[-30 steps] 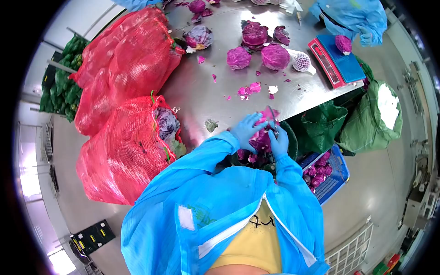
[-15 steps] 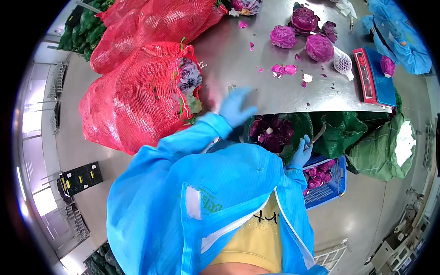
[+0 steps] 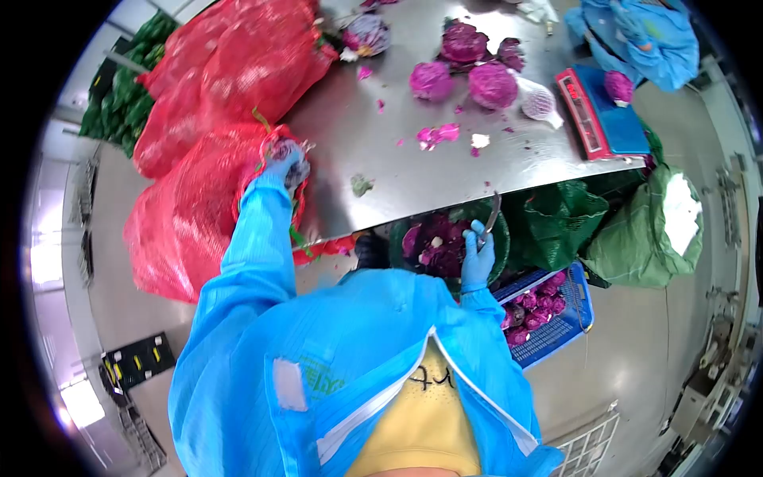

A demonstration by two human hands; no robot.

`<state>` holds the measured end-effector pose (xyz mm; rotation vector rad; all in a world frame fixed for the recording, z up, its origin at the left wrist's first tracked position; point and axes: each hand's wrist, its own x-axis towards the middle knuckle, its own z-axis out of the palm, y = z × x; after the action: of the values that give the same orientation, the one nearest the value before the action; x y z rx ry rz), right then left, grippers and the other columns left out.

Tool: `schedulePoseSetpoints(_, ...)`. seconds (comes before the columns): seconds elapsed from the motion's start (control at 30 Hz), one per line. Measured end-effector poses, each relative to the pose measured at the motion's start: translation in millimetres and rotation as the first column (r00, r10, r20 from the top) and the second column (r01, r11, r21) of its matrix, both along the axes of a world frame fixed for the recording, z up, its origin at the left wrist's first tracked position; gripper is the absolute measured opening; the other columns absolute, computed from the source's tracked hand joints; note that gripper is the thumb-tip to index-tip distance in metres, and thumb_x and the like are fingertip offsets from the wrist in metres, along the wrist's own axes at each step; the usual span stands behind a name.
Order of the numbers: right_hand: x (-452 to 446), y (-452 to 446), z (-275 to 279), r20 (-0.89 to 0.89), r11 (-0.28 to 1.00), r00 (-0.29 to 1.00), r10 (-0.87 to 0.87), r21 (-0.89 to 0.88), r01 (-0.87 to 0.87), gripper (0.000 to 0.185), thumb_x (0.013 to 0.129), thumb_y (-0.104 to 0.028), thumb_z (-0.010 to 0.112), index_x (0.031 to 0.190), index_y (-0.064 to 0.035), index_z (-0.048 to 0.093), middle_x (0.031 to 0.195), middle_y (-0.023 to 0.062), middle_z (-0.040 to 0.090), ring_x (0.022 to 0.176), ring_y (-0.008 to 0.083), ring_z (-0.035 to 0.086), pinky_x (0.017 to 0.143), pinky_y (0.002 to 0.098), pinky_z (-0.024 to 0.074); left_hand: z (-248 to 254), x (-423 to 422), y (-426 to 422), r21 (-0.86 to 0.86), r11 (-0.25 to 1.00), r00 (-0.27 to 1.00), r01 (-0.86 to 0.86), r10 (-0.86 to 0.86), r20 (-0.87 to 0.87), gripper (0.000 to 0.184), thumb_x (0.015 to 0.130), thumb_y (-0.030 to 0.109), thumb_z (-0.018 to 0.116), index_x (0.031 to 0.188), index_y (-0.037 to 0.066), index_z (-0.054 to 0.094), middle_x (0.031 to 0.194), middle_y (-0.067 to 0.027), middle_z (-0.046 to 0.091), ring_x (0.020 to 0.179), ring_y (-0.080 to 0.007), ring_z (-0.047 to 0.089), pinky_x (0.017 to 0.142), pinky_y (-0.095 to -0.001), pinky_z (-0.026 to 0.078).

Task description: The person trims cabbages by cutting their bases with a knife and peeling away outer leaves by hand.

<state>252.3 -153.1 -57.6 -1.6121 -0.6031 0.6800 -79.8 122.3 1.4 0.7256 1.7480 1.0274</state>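
Observation:
My left hand (image 3: 280,170), in a blue glove, is at the mouth of a red mesh bag (image 3: 179,219) on the left. Its fingers close over a red cabbage (image 3: 288,149) in the opening, partly hidden by the hand and the mesh. At the table's near edge, my right hand (image 3: 478,256), also gloved, grips a knife (image 3: 493,215) with a curved blade pointing up. Beside that hand stands a green tub (image 3: 395,238) holding dark purple cabbage leaves (image 3: 435,242).
On the steel table (image 3: 358,151) lie several red cabbages (image 3: 493,85), leaf scraps (image 3: 437,136) and a scale (image 3: 592,111) bearing a small cabbage. A blue crate (image 3: 556,334) of cabbages and green sacks (image 3: 648,230) stand right. A person's blue sleeve (image 3: 636,40) shows far right.
My left hand has moved left from over the table edge to the cabbage in the bag's mouth. My right hand still has the knife. The view has shifted, uncovering a leaf scrap on the table.

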Motion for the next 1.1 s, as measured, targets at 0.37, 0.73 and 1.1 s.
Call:
schedulePoseSetpoints(0.37, -3.6, -1.6, 23.1, 0.061, 0.993, 0.998, -0.010, -0.121, 0.018, 0.028, 0.087, -0.013, 0.062, 0.113, -0.0020, 0.057, 0.099, 0.0038, 0.062, 0.085, 0.0103, 0.055, 0.080, 0.0246, 0.0443, 36.4, 32.2, -51.8, 0.351, 0.864, 0.720, 0.361, -0.019, -0.694, 0.085, 0.063, 0.025, 0.083, 0.134, 0.007, 0.039, 0.130, -0.0173, 0.046, 0.121, -0.0305, 0.044, 0.103, -0.0387, 0.035)
schedulePoseSetpoints(0.73, -44.6, 28.3, 26.9, -0.056, 0.989, 0.989, 0.134, 0.068, -0.130, 0.030, 0.087, -0.017, 0.061, 0.112, -0.0020, 0.057, 0.096, 0.0078, 0.065, 0.084, 0.0126, 0.060, 0.076, 0.0276, 0.0476, -21.0, 41.7, 4.5, 0.212, 0.851, 0.877, 0.481, -0.471, -0.099, 0.128, 0.046, 0.010, 0.090, 0.145, 0.015, 0.008, 0.139, -0.0161, 0.033, 0.125, -0.0283, 0.038, 0.105, -0.0399, 0.033)
schedulePoseSetpoints(1.1, -97.0, 133.7, 48.9, -0.438, 0.895, 0.806, 0.398, -0.006, -0.446, 0.075, 0.085, -0.040, 0.061, 0.144, -0.0103, 0.025, 0.116, 0.0152, 0.056, 0.061, 0.0180, 0.061, 0.051, 0.0305, 0.0489, -55.4, 80.0, -46.2, 0.409, 0.910, 0.996, 0.072, -0.044, -0.077, 0.102, 0.058, 0.016, 0.086, 0.139, 0.010, 0.023, 0.138, -0.0144, 0.033, 0.126, -0.0278, 0.035, 0.107, -0.0379, 0.029)
